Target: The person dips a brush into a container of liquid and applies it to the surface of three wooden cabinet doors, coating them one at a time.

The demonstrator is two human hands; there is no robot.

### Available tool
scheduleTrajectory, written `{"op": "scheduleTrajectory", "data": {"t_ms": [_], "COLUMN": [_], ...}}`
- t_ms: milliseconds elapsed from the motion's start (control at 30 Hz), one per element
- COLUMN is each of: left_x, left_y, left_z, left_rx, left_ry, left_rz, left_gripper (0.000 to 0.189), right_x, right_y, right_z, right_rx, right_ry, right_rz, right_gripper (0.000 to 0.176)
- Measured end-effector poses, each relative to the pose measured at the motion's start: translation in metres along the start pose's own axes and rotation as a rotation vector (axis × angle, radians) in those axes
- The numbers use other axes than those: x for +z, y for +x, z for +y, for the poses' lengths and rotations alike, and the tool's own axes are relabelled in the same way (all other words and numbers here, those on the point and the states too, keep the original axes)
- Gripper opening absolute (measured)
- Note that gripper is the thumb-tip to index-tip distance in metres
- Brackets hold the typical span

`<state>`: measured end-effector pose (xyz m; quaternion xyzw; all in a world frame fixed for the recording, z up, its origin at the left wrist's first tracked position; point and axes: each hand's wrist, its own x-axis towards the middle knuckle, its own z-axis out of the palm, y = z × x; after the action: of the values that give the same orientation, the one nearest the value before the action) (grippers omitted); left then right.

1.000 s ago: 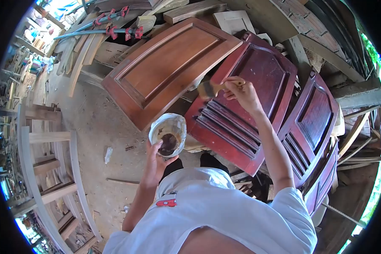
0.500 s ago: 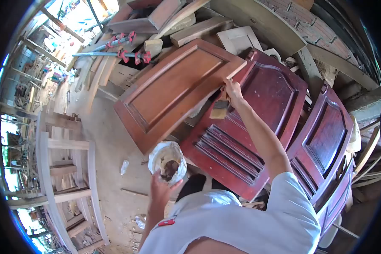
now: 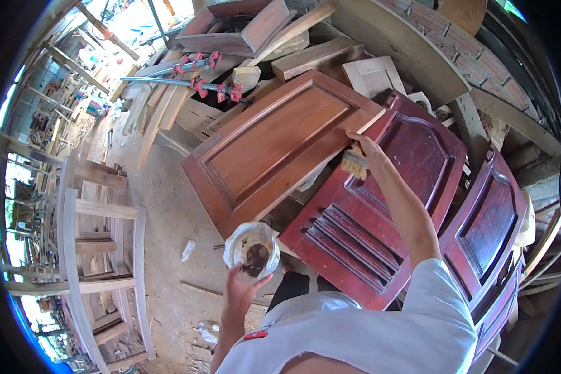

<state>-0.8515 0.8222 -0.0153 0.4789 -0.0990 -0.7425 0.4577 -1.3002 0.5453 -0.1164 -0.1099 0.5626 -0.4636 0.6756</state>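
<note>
A white tub with dark brown matter inside is held from below by my left hand, fingers around its near side. My right hand grips a paintbrush, its pale bristles pointing down. The fingertips of that hand are right at the edge of a brown panelled door, which leans on piled wood. Behind the brush and my forearm lies a dark red panelled door with slatted mouldings at its lower end.
Another red door leans at the right. Bar clamps with red fittings lie across timber at the upper left. A pale wooden frame stands on the left, and a plastic scrap and a thin stick lie on the floor.
The whole scene has shifted right and slightly down as the head turned. The brush has turned in my right hand and sits closer under the fingers. The tub stays in my left hand.
</note>
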Motion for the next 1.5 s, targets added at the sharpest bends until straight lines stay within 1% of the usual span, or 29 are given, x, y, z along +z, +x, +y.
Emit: {"op": "scheduleTrajectory", "data": {"t_ms": [33,100,167,200,267,300,367,400,467,500,533,600,667,700,733,800,833,867,933,967,1000,1133,1200,1267,1300,1333,1367,1433,1500], "left_x": [-0.011,-0.034,-0.037,-0.035,-0.029,-0.028,-0.042,-0.045,-0.042,-0.042,-0.042,-0.035,-0.027,-0.029,-0.029,-0.019,-0.006,0.0,0.013,0.021,0.025,0.032,0.038,0.064,0.077,0.088,0.098,0.104,0.11], "left_y": [-0.007,-0.026,-0.036,-0.035,-0.018,-0.009,0.022,0.031,0.045,0.047,0.05,0.05,0.044,0.045,0.046,0.055,0.056,0.061,0.074,0.08,0.087,0.104,0.101,0.072,0.054,0.037,0.021,0.019,0.015], "left_z": [0.002,0.013,0.036,0.047,0.062,0.066,0.06,0.057,0.048,0.043,0.037,0.034,0.033,0.031,0.032,0.041,0.045,0.051,0.062,0.066,0.07,0.091,0.092,0.095,0.093,0.09,0.082,0.058,0.035], "left_rx": [0.013,0.12,0.185,0.252,0.249,0.226,0.122,0.14,0.015,0.041,0.032,0.038,0.057,0.049,0.041,0.017,-0.034,-0.055,-0.035,0.014,0.001,-0.062,0.0,-0.075,0.028,0.135,0.208,0.195,0.18], "left_ry": [-0.003,0.028,0.034,0.039,-0.022,-0.085,-0.251,-0.253,-0.425,-0.426,-0.538,-0.657,-0.794,-0.758,-0.764,-0.622,-0.798,-0.794,-0.583,-0.373,-0.374,-0.588,-0.432,-0.472,-0.24,-0.008,0.102,0.194,0.392], "left_rz": [-0.002,-0.133,-0.134,-0.146,-0.135,-0.123,-0.244,-0.251,-0.337,-0.335,-0.389,-0.439,-0.526,-0.523,-0.514,-0.511,-0.498,-0.492,-0.489,-0.484,-0.486,-0.498,-0.392,-0.301,-0.215,-0.128,-0.156,-0.166,-0.19], "left_gripper": [0.078,0.087,0.09,0.092,0.091,0.09,0.085,0.085,0.08,0.08,0.081,0.081,0.081,0.082,0.082,0.083,0.083,0.083,0.081,0.081,0.081,0.079,0.073,0.071,0.069,0.067,0.064,0.063,0.062], "right_x": [0.041,0.031,0.021,0.032,0.061,0.062,0.076,0.086,0.09,0.092,0.096,0.066,0.079,0.065,0.058,0.055,0.051,0.049,0.046,0.063,0.071,0.044,0.03,0.021,0.014,0.017,0.017,0.021,0.038], "right_y": [-0.068,-0.039,-0.027,-0.039,-0.082,-0.063,-0.058,-0.05,-0.018,-0.018,-0.02,0.025,0.022,0.041,0.053,0.048,0.058,0.071,0.068,0.048,0.037,0.027,-0.015,-0.073,-0.101,-0.137,-0.172,-0.229,-0.276], "right_z": [-0.018,-0.012,-0.006,-0.012,-0.032,-0.034,-0.05,-0.059,-0.066,-0.068,-0.065,-0.057,-0.049,-0.046,-0.049,-0.058,-0.06,-0.06,-0.061,-0.068,-0.074,-0.077,-0.083,-0.091,-0.093,-0.096,-0.099,-0.09,-0.069], "right_rx": [-0.064,-0.151,-0.304,-0.304,-0.434,-0.514,-0.477,-0.482,-0.441,-0.372,-0.396,-0.321,-0.303,-0.368,-0.297,-0.286,-0.281,-0.282,-0.282,-0.3,-0.318,-0.261,-0.339,-0.364,-0.446,-0.549,-0.616,-0.677,-0.884], "right_ry": [0.153,0.155,0.137,0.14,0.084,0.087,0.106,0.109,0.065,0.069,0.197,0.086,0.254,0.157,0.137,0.083,0.087,0.114,0.145,0.179,0.214,0.137,0.158,0.151,0.144,0.14,0.152,0.159,0.012], "right_rz": [0.019,0.007,-0.015,-0.027,-0.001,-0.014,-0.001,0.007,0.1,0.108,-0.038,-0.11,0.054,-0.002,0.022,0.008,0.025,0.001,-0.002,0.095,0.189,0.194,-0.105,-0.04,-0.077,-0.013,-0.079,-0.145,-0.319], "right_gripper": [0.025,0.022,0.018,0.018,0.017,0.016,0.017,0.018,0.021,0.022,0.016,0.011,0.011,0.017,0.025,0.027,0.027,0.024,0.021,0.022,0.024,0.032,0.033,0.043,0.048,0.052,0.052,0.053,0.054]}}
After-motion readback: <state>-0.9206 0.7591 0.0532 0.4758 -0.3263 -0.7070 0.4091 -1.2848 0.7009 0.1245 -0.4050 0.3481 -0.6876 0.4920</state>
